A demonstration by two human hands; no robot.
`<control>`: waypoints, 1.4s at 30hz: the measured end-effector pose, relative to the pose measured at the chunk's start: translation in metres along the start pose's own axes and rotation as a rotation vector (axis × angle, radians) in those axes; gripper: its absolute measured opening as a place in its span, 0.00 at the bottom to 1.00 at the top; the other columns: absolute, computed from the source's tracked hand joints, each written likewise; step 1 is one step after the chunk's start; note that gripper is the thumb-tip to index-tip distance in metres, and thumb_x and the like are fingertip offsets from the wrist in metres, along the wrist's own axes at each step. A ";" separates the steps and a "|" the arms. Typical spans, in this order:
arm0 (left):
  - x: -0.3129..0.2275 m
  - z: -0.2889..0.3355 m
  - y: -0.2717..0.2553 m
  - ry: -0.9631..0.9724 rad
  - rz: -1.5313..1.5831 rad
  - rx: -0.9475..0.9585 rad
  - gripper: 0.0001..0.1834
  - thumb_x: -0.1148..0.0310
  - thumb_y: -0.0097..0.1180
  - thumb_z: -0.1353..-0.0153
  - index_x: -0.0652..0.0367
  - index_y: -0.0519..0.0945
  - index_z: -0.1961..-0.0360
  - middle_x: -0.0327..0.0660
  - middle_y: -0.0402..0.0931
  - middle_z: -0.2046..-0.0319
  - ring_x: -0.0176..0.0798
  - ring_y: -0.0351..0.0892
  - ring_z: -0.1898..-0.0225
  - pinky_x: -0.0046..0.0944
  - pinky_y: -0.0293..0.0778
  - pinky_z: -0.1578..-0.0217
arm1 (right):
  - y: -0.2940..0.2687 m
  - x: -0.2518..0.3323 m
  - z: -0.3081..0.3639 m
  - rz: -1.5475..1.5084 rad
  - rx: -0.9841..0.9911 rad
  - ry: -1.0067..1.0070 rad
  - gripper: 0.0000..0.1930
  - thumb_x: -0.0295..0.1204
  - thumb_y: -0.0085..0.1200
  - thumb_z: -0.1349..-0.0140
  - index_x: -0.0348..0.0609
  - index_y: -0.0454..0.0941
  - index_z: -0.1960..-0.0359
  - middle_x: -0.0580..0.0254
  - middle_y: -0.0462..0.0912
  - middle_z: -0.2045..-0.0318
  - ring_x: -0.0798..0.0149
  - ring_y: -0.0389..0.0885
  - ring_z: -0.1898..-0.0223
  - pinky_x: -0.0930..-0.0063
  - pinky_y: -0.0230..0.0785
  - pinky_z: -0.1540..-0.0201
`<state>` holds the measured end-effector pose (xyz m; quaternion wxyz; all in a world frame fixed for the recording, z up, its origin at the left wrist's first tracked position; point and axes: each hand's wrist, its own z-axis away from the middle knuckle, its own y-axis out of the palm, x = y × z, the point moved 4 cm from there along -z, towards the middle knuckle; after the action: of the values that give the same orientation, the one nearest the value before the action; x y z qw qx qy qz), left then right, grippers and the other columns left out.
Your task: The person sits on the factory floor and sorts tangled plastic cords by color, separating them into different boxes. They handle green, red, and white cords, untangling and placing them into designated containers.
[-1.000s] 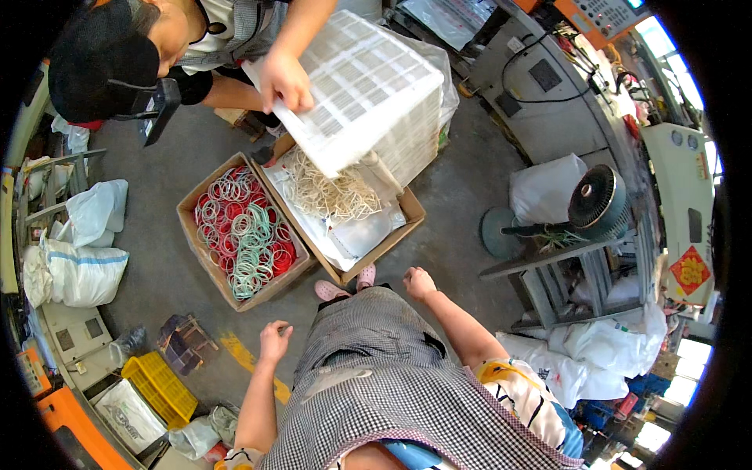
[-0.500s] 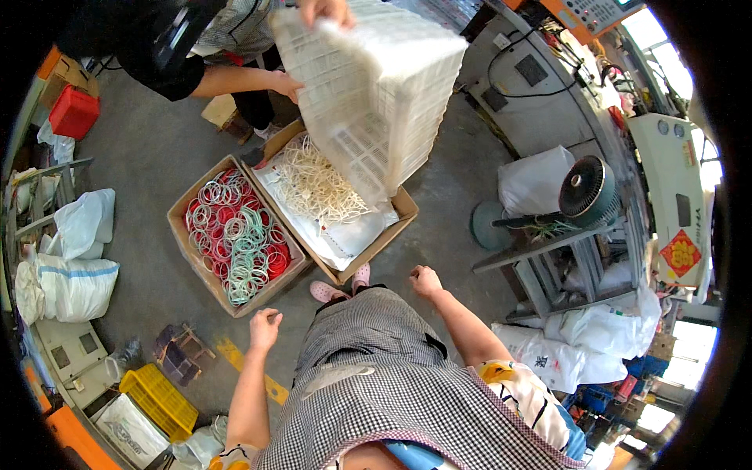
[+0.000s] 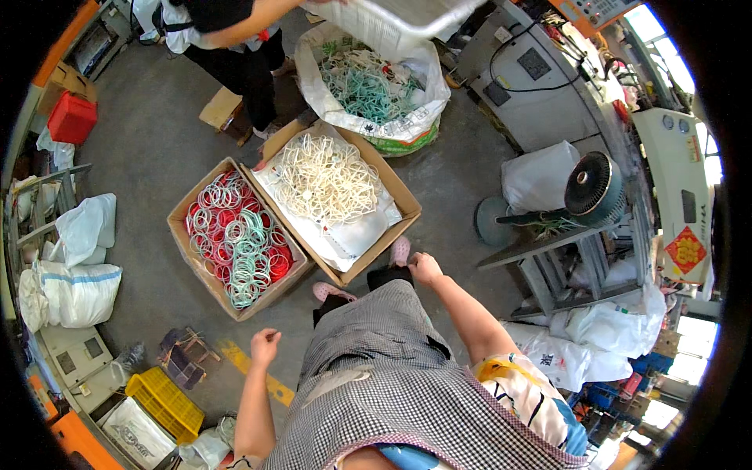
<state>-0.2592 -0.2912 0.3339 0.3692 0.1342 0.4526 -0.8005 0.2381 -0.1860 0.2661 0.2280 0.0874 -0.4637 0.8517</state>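
Observation:
My left hand (image 3: 265, 346) hangs beside my body with its fingers curled in, apart from everything. My right hand (image 3: 424, 269) is also curled like a loose fist, off the right corner of a cardboard box (image 3: 401, 236); neither hand shows anything in it. Cream-coloured plastic rings (image 3: 325, 178) lie heaped in that box on a white sheet (image 3: 345, 241). To its left, touching it, another cardboard box (image 3: 184, 254) holds red, pale and mint-green rings (image 3: 235, 235). Across from me, a person (image 3: 243, 35) holds a white plastic crate (image 3: 392, 22), partly cut off by the upper edge.
Behind the boxes stands a wide white sack (image 3: 313, 82) of green plastic pieces (image 3: 368, 88). At right are a fan (image 3: 591, 188), a metal stand (image 3: 564, 270) and white bags (image 3: 540, 352). A yellow crate (image 3: 160, 403) and small stool (image 3: 188, 356) stand at left.
The other person's white crate has moved up and away from the cream rings, uncovering the sack behind. My right foot has shifted to the right; my hands have barely moved.

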 end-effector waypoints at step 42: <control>-0.172 -0.558 0.220 0.505 -0.462 -0.033 0.24 0.85 0.48 0.56 0.61 0.75 0.54 0.48 0.73 0.53 0.52 0.69 0.49 0.44 0.64 0.46 | 0.038 0.022 -0.471 -0.211 0.031 -0.298 0.12 0.30 0.47 0.40 0.35 0.71 0.59 0.40 0.77 0.64 0.38 0.76 0.66 0.49 0.68 0.59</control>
<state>-0.0496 0.1791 -0.0185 0.0564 0.2162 0.5612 -0.7969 0.2301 0.1936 -0.0155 0.2435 0.2644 -0.4674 0.8077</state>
